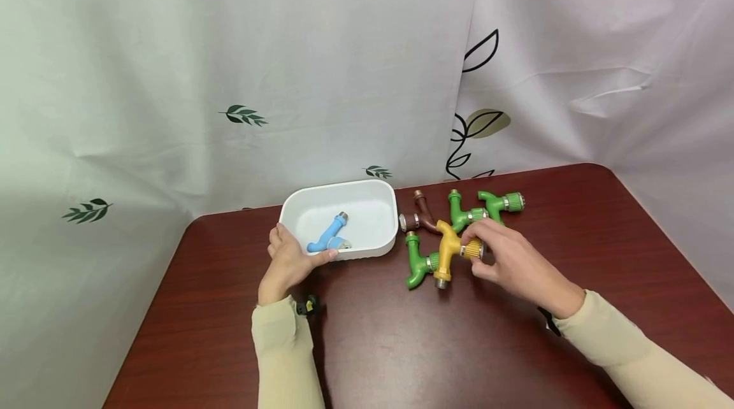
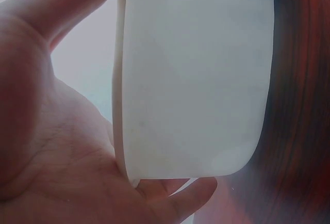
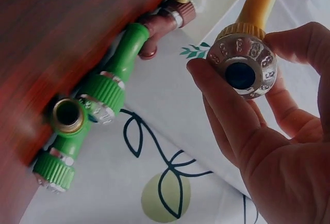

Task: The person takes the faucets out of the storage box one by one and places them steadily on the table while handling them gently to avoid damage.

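My right hand point(image 1: 507, 262) pinches a yellow tap point(image 1: 449, 244) by its ribbed knob, between thumb and fingers. In the right wrist view the knob's silver cap with a dark blue centre point(image 3: 240, 75) faces the camera, and the yellow tap hangs above the table. My left hand point(image 1: 289, 264) grips the left front corner of a white plastic tub point(image 1: 375, 250), thumb along the front rim and fingers round the left end. Inside the tub lies a light blue tap point(image 1: 329, 234). Seen from the left wrist, the tub's smooth wall point(image 2: 196, 79) fills the middle.
Right of the tub, a brown tap point(image 1: 424, 211) lies close to its wall. Green taps lie around it: one in front point(image 1: 417, 262), one behind point(image 1: 457, 211) and one farther right point(image 1: 494, 203). A white patterned curtain point(image 1: 344, 78) hangs behind the dark red wooden table point(image 1: 401, 345).
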Tool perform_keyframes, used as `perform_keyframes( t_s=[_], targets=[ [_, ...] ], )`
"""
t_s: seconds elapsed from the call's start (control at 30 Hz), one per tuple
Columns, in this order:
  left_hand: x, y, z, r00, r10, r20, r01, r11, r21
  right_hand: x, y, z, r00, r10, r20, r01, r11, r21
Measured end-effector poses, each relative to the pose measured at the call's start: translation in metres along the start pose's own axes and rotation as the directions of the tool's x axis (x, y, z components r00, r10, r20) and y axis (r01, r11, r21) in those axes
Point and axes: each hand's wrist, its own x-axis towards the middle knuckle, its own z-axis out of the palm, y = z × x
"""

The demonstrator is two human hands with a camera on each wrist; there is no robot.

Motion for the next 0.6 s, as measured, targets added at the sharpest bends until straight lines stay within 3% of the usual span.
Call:
perform_keyframes(
  t_s=[0.6],
  targets=[
    [0.000, 0.000, 0.000, 1.000, -0.008, 0.010, 0.008, 1.000, -0.004, -0.017, 0.019, -0.006, 0.994, 0.045, 0.094, -0.039, 0.997, -0.068]
  ],
)
